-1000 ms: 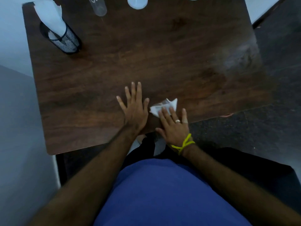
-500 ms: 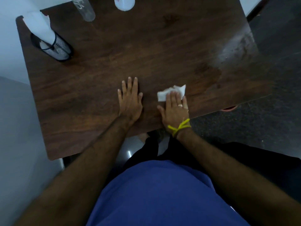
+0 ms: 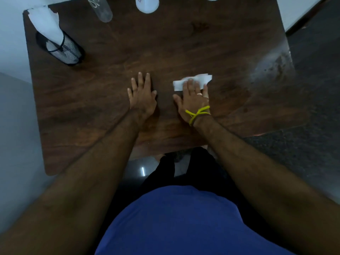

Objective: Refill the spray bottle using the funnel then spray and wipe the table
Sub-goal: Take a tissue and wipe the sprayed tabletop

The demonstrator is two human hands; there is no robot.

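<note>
Right hand (image 3: pixel 193 100) flat with straight fingers pressing the white tissue (image 3: pixel 192 82) onto the wooden table (image 3: pixel 165 52) near the front edge, left hand (image 3: pixel 142 97) open and palm-down just beside it, holding nothing.

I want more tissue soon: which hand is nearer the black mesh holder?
Left. The left hand lies flat on the table, below-right of the black mesh holder; the right hand, pressing the white tissue, is farther right.
</note>
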